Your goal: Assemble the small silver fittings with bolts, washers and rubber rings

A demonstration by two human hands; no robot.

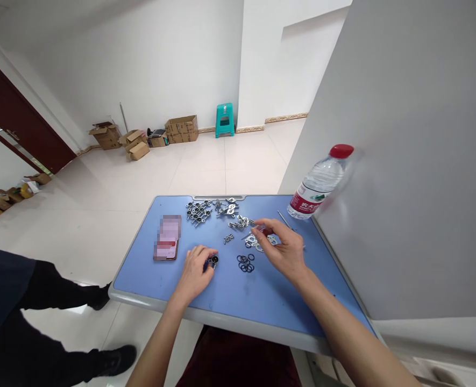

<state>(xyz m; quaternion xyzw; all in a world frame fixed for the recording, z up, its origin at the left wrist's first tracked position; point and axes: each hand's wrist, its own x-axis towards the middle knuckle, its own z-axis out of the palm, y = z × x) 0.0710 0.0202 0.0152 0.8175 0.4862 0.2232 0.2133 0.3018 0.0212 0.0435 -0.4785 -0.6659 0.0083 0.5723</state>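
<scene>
My left hand (196,271) rests on the blue tabletop, its fingers curled around a small metal fitting with a round black centre (215,259). Above the table to the right, my right hand (281,248) has thumb and forefinger pinched together. Whatever is between those fingertips is too small to make out. Beneath that hand lie flat metal plates (257,244), partly covered by it. Just beyond the fingertips is a heap of small metal parts (241,222). Several black rubber rings (246,263) lie between my two hands, with tiny screws (228,238) farther back.
A phone (167,238) lies at the table's left. Farther back are a cluster of similar fittings (198,212) and more metal pieces (230,207). A red-capped water bottle (320,183) stands at the right by a grey panel. Another person's legs (52,317) are at the left.
</scene>
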